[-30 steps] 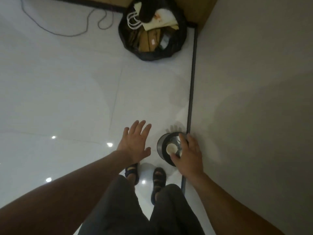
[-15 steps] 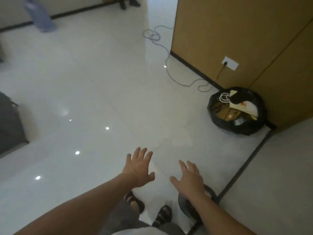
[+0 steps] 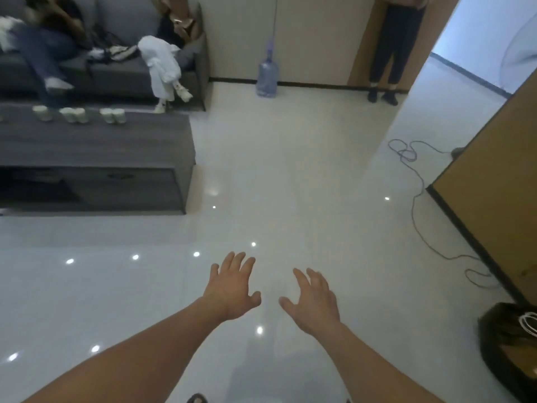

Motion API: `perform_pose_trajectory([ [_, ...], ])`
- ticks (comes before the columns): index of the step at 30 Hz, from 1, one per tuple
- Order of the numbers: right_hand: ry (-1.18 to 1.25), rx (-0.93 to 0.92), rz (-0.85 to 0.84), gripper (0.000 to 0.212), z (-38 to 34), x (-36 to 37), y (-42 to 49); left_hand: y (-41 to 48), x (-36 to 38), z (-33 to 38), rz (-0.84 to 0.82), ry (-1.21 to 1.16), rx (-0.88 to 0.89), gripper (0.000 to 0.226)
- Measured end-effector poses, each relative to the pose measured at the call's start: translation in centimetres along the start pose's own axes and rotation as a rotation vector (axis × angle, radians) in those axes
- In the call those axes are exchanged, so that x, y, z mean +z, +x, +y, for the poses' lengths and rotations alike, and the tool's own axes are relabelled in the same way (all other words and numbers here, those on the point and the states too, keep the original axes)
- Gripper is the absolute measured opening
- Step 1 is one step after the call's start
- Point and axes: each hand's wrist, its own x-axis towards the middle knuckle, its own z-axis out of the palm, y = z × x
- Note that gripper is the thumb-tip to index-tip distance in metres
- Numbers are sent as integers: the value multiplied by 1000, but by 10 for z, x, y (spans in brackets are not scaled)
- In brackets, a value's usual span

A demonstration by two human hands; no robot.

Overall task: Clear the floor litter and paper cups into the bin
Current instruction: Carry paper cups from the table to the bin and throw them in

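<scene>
Now hovering left hand [image 3: 231,289] and right hand [image 3: 313,298] spread, empty, over floor [image 3: 290,184]; probably cups [image 3: 77,114] sitting on table [image 3: 96,141].

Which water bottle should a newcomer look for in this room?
Follow the far cream wall to its dark skirting, right of the grey sofa. The water bottle stands there on the floor: large, translucent blue, the only bottle in view.

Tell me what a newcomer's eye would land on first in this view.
Two bare hands, the left hand and right hand, spread open and empty over the glossy white floor near the bottom centre. Next, the row of paper cups on the dark low table at upper left. Finally, the black-lined bin, cut off at the lower right edge.
</scene>
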Motion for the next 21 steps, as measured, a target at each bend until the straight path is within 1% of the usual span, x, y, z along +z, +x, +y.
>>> perform_pose_trajectory([
  [4,-44,-137,-47,78,-99,17,35,-13,-23,-111,46,-49,-188,84],
  [8,-103,-250,-79,78,-179,23,68,-19,-41,-190,109,-96,-317,85],
  [14,-148,-406,-95,79,-266,32,124,17,-56,-257,163,-134,-430,85],
  [21,-196,-554,-154,78,-363,31,230,72,-90,-338,166,-130,-575,84],
])
